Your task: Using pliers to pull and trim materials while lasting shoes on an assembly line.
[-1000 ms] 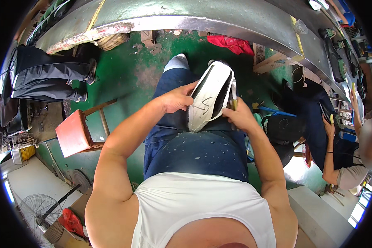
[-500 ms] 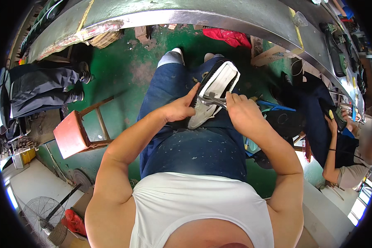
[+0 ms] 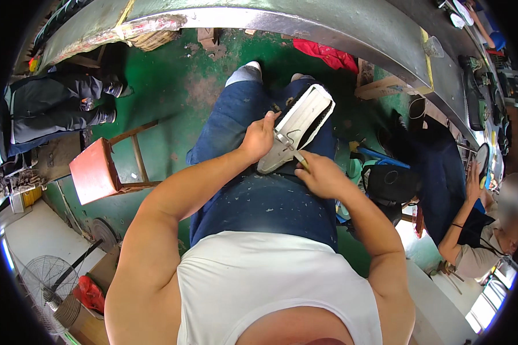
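Note:
A shoe (image 3: 306, 115) lies sole side up across my thighs, its underside white and its edge black, the toe pointing down toward my waist. My left hand (image 3: 259, 138) is closed on the shoe's left edge, thumb up along the side. My right hand (image 3: 319, 174) grips the handle of a pair of metal pincers (image 3: 296, 154). The pincers' head rests at the middle of the shoe's underside, close to my left fingers. Whether the jaws bite on any material cannot be made out.
A metal-edged bench (image 3: 305, 31) runs across in front of my feet. A stool with a reddish seat (image 3: 95, 171) stands at the left, a wire fan (image 3: 49, 287) behind it. Red cloth (image 3: 325, 54) lies under the bench. A co-worker (image 3: 466, 230) sits at the right.
My right hand has come down toward my waist, turning the pincers so the handle points lower right. My left hand has shifted slightly up along the shoe's edge.

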`<state>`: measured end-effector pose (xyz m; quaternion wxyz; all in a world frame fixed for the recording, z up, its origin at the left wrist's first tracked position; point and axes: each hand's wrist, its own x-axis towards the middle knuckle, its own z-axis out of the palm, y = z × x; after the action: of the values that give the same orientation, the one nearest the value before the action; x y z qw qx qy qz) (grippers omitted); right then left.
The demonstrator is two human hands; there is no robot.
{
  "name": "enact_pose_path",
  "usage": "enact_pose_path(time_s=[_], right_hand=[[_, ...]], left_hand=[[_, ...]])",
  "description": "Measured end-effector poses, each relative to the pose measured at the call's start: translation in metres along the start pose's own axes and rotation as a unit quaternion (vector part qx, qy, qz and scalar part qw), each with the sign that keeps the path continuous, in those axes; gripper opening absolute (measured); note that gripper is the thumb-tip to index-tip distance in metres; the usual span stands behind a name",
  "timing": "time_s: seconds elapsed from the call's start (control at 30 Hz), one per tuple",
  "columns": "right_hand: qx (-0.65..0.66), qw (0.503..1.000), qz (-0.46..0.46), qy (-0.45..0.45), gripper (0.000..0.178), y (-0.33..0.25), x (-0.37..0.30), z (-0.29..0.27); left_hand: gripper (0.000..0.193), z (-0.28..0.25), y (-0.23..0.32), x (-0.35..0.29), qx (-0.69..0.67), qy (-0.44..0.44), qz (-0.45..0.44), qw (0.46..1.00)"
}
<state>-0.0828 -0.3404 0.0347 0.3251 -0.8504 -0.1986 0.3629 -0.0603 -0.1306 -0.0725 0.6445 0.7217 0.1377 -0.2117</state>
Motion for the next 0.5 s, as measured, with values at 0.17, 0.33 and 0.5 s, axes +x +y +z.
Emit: enact_pose_path(time_s=[0.17, 0.33, 0.5], right_hand=[[-0.106, 0.992, 0.004, 0.070, 0.045, 0.016, -0.005, -0.024], [-0.153, 0.972, 0.047, 0.175, 0.038, 0.029, 0.001, -0.017], [-0.021, 0.992, 0.081, 0.092, 0.025, 0.051, -0.005, -0.026]], left_hand=[[0.048, 0.000, 0.006, -0.005, 0.161, 0.032, 0.175, 0.971], [0.050, -0.003, 0.014, -0.009, 0.284, 0.008, 0.339, 0.897], [0.057, -0.005, 0.045, -0.009, 0.413, -0.116, 0.243, 0.870]])
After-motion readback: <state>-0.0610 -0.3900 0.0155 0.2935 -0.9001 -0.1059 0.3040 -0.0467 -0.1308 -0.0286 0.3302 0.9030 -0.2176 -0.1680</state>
